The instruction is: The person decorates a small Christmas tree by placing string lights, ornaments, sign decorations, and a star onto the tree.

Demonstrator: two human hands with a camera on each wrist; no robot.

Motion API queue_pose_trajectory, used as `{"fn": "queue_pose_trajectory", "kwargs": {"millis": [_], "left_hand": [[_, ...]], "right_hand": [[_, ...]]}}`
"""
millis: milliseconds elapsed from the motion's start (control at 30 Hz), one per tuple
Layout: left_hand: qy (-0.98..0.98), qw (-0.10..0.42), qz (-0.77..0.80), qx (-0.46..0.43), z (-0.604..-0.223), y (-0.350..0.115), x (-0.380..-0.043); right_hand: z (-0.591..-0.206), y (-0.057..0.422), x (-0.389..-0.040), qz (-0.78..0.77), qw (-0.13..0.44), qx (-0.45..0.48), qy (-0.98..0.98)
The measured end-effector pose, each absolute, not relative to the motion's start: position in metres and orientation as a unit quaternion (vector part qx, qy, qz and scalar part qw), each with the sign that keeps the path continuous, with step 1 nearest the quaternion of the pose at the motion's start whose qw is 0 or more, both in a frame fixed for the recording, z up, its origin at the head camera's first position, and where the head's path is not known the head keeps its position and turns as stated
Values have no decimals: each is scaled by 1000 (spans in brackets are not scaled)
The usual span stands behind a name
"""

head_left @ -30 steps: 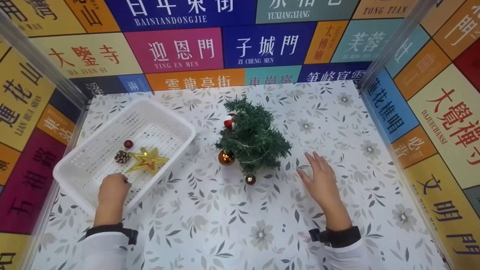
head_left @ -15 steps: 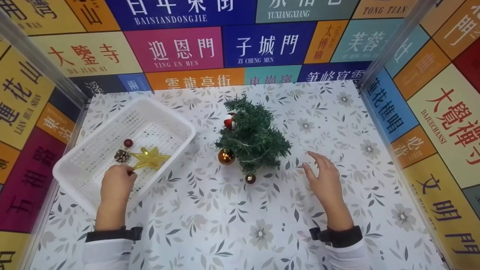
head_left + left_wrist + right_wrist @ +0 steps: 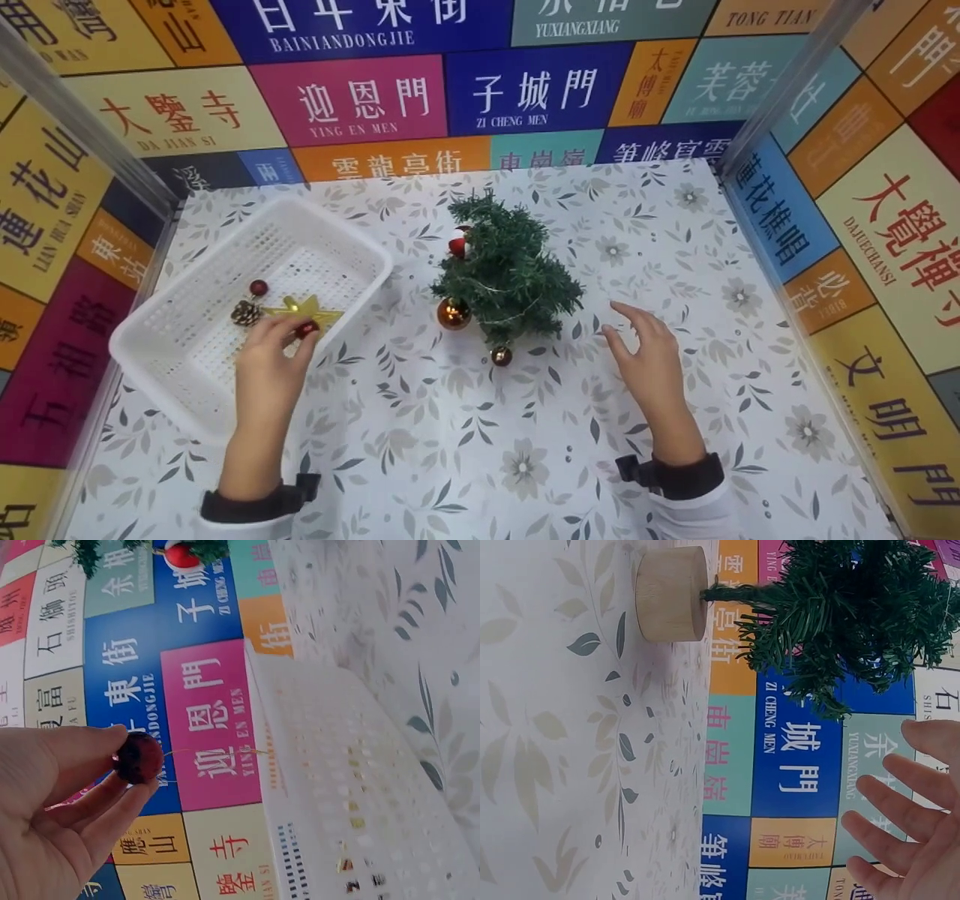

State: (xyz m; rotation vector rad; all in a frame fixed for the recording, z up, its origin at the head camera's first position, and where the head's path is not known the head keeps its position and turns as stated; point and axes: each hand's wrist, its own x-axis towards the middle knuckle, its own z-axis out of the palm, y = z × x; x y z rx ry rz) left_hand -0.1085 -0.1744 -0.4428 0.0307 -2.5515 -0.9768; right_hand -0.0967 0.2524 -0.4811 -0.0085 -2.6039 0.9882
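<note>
My left hand (image 3: 268, 371) pinches a small dark red Christmas bauble (image 3: 141, 757) between thumb and fingertips, above the near right side of the white basket (image 3: 161, 382). A thin gold thread trails from the bauble in the left wrist view. Under and beyond the hand, a gold star (image 3: 304, 306), partly covered, lies in the basket with a pine cone (image 3: 245, 313) and another small red bauble (image 3: 259, 288). My right hand (image 3: 651, 371) is held with fingers extended to the right of a small green Christmas tree (image 3: 510, 270), apart from it.
On the tree hang an orange-gold bauble (image 3: 454, 313), a small brown-gold bauble (image 3: 501, 355) and a red and white ornament (image 3: 457, 246). Its base is a round wooden block (image 3: 671, 594). Printed panels (image 3: 345, 97) wall the floral-covered table (image 3: 450, 480) at back and sides.
My left hand has risen from low in the basket and moved right, bringing the red bauble into view. The right hand shifted slightly right at first, then stayed nearly still.
</note>
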Motion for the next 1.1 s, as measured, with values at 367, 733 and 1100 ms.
{"fn": "queue_pose_trajectory", "kwargs": {"millis": [367, 733, 1100], "left_hand": [[-828, 285, -455, -161, -417, -119, -89], [-791, 237, -479, -298, -423, -68, -80], [-758, 173, -528, -342, -434, -31, -76]], "right_hand": [[-468, 236, -86, 388, 230, 26, -892], [-463, 204, -75, 414, 277, 115, -859], [-476, 168, -75, 423, 226, 224, -848]]}}
